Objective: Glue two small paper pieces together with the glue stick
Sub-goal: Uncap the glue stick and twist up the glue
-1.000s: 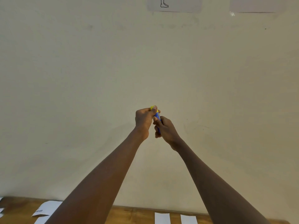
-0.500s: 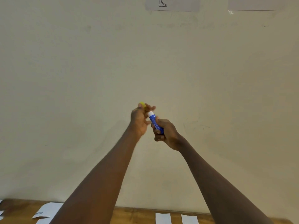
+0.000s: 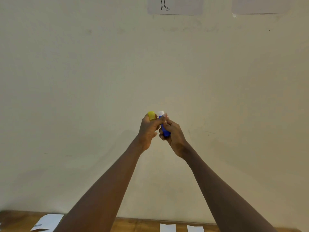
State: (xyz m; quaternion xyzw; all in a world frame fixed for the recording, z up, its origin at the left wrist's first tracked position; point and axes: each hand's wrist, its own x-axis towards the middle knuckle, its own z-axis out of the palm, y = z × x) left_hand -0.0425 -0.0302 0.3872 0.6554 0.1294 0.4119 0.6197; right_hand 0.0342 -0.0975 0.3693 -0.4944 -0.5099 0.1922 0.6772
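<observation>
Since a second ago, when both hands were clamped together on the capped stick, the yellow cap [image 3: 151,115] has been coming off, and it is now sitting clear of the glue stick [image 3: 163,124], just left of its white tip. Left hand [image 3: 148,129] is pinching the cap between its fingertips, the thumb reaching across and touching the stick's upper blue part. Right hand [image 3: 172,133] is wrapping closed around the lower blue barrel, holding the stick roughly upright with a slight lean, white collar poking out on top. Both hands are touching each other, raised in front of the cream wall [image 3: 83,97], both forearms stretching up from the bottom edge.

Taking the glue stick as landmark: far below it and slightly right, two small white paper pieces [image 3: 168,228] are lying side by side with a gap between them on the wooden table [image 3: 137,225], cut off by the frame edge. Far below and well left of the stick, a larger white printed sheet [image 3: 46,221] is lying on the same table, text too blurred to read. Far above the stick, a sheet with a line drawing of a leg and foot [image 3: 175,5] is hanging on the wall; right of that, another pale sheet [image 3: 260,5] is hanging, content not readable.
</observation>
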